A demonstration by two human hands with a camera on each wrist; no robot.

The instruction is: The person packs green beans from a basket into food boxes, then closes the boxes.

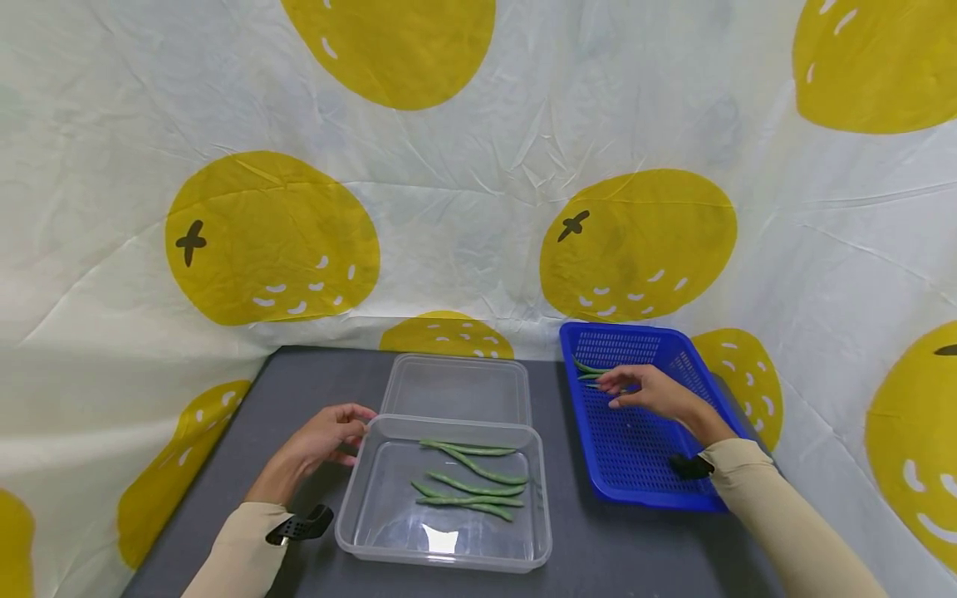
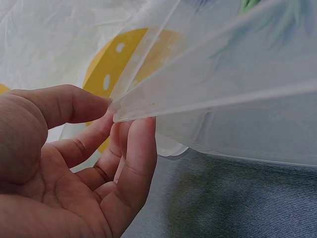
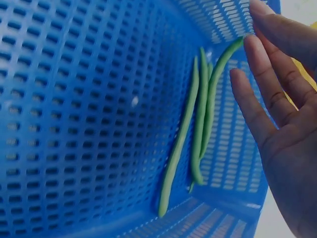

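1. Loosely relaxed, the bare right hand [image 1: 652,392] has its fingers slightly bent, gripping nothing, above the far part of a blue rectangular perforated plastic basket [image 1: 635,473].
2. Slim green beans [image 3: 199,114] lie in it near the fingers; whether a fingertip touches one is unclear.
3. The bare left hand [image 1: 320,438] pinches the far left corner of a clear rectangular plastic container [image 1: 441,561].
4. Long green pods [image 1: 469,501] lie inside that.
5. Behind it, a flat translucent plastic lid [image 1: 456,389] rests on a dark grey table [image 1: 598,548].
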